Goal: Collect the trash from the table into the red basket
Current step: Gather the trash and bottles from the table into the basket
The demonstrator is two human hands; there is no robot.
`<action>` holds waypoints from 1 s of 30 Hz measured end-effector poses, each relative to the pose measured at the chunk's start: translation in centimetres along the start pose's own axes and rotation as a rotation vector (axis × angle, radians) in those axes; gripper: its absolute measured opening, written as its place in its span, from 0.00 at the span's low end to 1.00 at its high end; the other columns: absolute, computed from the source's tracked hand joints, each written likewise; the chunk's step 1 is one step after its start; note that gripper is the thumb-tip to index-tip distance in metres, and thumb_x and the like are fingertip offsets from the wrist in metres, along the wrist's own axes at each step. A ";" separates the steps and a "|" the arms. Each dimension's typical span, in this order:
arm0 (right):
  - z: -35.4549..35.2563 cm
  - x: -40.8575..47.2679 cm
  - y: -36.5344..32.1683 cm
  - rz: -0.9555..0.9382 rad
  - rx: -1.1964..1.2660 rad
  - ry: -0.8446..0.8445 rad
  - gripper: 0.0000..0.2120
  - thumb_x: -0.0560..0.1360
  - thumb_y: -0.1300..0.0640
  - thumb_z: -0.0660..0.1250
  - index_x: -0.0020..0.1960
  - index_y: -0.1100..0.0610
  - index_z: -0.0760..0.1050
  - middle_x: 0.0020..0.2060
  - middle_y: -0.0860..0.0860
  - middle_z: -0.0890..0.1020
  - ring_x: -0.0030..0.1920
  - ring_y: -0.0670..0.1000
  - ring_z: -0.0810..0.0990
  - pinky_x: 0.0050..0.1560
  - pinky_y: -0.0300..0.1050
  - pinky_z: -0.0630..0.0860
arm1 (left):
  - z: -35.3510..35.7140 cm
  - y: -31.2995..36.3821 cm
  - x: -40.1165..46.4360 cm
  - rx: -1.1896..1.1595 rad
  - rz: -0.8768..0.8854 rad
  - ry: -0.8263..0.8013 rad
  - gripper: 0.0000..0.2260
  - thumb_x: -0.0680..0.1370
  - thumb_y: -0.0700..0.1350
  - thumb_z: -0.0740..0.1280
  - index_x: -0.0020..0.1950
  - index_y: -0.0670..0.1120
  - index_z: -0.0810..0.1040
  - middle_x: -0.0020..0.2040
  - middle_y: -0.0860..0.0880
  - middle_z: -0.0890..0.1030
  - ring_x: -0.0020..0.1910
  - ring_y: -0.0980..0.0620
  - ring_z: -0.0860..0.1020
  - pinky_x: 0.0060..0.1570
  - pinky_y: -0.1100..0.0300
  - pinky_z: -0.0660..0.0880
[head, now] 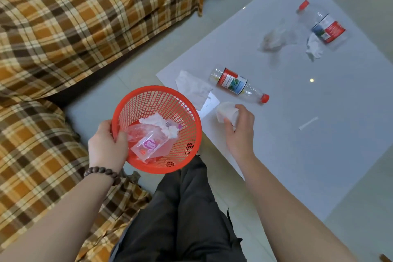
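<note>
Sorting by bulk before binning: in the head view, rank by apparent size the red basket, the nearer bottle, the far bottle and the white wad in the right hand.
1. red basket
2. nearer bottle and far bottle: look alike; distance makes ranking unsure
3. white wad, in the right hand

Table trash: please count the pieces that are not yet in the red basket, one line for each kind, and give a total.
Plastic bottles: 2 (near bottle, far bottle)
White tissues or paper wads: 3 (flat tissue, wad by far bottle, wad in right hand)
Clear plastic bag: 1 (bag)
Paper strip: 1 (strip)
Total: 7
</note>
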State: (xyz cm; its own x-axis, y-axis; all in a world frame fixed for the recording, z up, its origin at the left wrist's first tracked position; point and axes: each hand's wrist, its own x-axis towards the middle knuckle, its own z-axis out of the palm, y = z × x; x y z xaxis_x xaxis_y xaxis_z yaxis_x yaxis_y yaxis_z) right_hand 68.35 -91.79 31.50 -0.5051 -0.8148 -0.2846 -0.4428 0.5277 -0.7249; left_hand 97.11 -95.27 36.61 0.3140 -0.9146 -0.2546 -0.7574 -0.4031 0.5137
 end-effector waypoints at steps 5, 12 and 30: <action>0.0 -3.1 -7.4 -0.328 0.115 -0.114 0.20 0.75 0.51 0.63 0.65 0.51 0.65 0.62 0.51 0.68 0.59 0.42 0.67 0.54 0.21 0.63 | -0.1 2.8 -0.3 -0.043 0.035 -0.041 0.10 0.76 0.43 0.60 0.56 0.44 0.75 0.41 0.49 0.78 0.35 0.53 0.74 0.33 0.61 0.68; 3.4 -2.8 -9.6 -0.442 -0.259 -0.365 0.25 0.76 0.51 0.65 0.70 0.46 0.60 0.69 0.52 0.66 0.66 0.55 0.70 0.58 0.47 0.78 | 0.2 7.4 -1.6 -0.084 0.118 -0.103 0.11 0.79 0.47 0.59 0.59 0.45 0.74 0.44 0.53 0.76 0.35 0.63 0.72 0.29 0.70 0.65; -15.6 6.9 10.6 0.378 -0.035 0.263 0.32 0.74 0.51 0.69 0.72 0.58 0.61 0.70 0.59 0.63 0.69 0.59 0.63 0.67 0.52 0.65 | 7.3 20.3 -1.9 0.010 0.326 -0.200 0.10 0.76 0.43 0.60 0.56 0.45 0.75 0.42 0.48 0.78 0.36 0.49 0.76 0.32 0.60 0.69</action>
State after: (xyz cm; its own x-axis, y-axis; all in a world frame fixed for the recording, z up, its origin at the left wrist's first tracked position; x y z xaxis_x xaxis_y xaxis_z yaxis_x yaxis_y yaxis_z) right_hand 48.64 -88.13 31.65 -0.8049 -0.4770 -0.3529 -0.2136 0.7878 -0.5777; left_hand 76.97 -101.45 41.50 -0.0615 -0.9701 -0.2349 -0.8051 -0.0909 0.5861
